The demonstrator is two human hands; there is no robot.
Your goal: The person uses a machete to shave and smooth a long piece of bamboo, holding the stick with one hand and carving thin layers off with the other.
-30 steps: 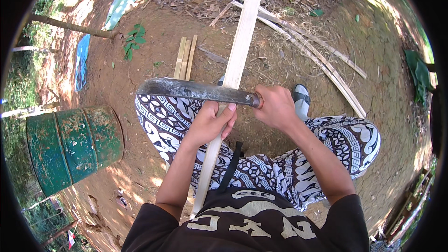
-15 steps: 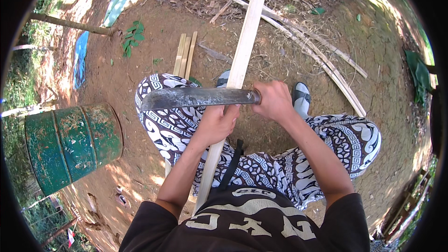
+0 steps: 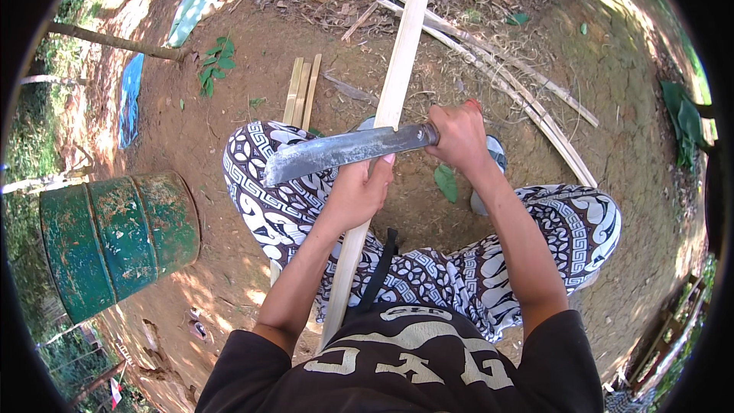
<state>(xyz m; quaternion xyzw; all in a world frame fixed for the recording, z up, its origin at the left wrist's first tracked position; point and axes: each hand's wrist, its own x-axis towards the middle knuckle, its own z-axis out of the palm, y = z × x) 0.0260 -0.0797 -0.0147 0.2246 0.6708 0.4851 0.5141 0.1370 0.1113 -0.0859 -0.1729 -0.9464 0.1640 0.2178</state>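
A long pale strip of split bamboo or wood (image 3: 405, 57) runs from my waist between my knees out past my feet. My left hand (image 3: 361, 193) is wrapped round it just on the near side of the blade. In my right hand (image 3: 461, 136) is the handle of a machete (image 3: 344, 154), closed in my fist. The broad, dark, scuffed blade lies across the strip, its tip pointing left over my left knee and angled a little toward me. Whether the edge bites into the strip I cannot tell.
Several long split strips (image 3: 527, 99) lie on the dirt at the right front. Short pale slats (image 3: 302, 92) rest beyond my left knee. A rusty green drum (image 3: 118, 237) is at the left, near a wooden pole (image 3: 115, 40) and blue sheet (image 3: 131, 99). A green leaf (image 3: 446, 183) lies between my legs.
My right hand has moved slightly away from me and right, tilting the machete so its tip sits nearer and more to the right. My left hand still grips the strip. The leaf between my legs now shows.
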